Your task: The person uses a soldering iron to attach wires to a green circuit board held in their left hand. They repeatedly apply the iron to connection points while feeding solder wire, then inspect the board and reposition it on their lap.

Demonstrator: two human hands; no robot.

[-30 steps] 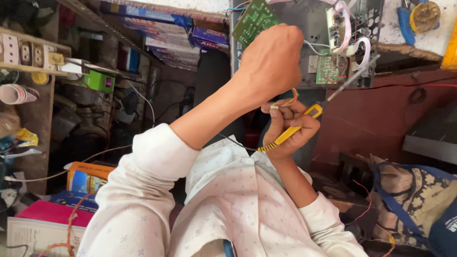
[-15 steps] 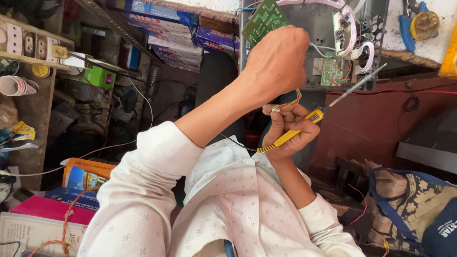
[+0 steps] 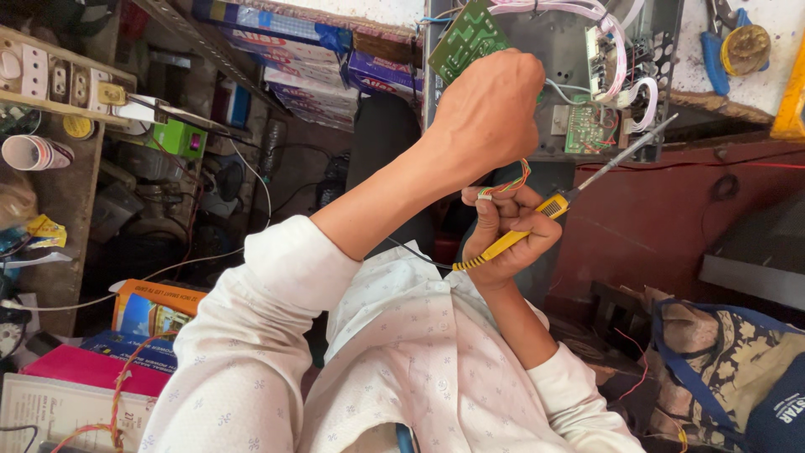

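Note:
My left hand (image 3: 490,105) is raised in a fist against the edge of a green circuit board (image 3: 464,38), gripping it in front of a grey metal chassis (image 3: 570,59). A short multicoloured ribbon wire (image 3: 513,180) runs from under that hand down to the fingers of my right hand (image 3: 503,239). Just below the left hand, my right hand holds a yellow-handled soldering iron (image 3: 537,220). Its thin metal tip (image 3: 641,144) points up and right toward a small green board (image 3: 587,126) in the chassis. Both arms wear white patterned sleeves.
White wire bundles (image 3: 616,59) loop inside the chassis. Blue-handled pliers (image 3: 717,50) and a solder reel (image 3: 746,46) lie at the top right. A socket strip (image 3: 50,80), a paper cup (image 3: 38,153), boxes (image 3: 155,306) and books (image 3: 92,369) crowd the left; a patterned bag (image 3: 729,369) sits at the bottom right.
Both hands keep their grips and stay close together. The view has shifted a little, and the green board stands slightly higher above my left hand than before.

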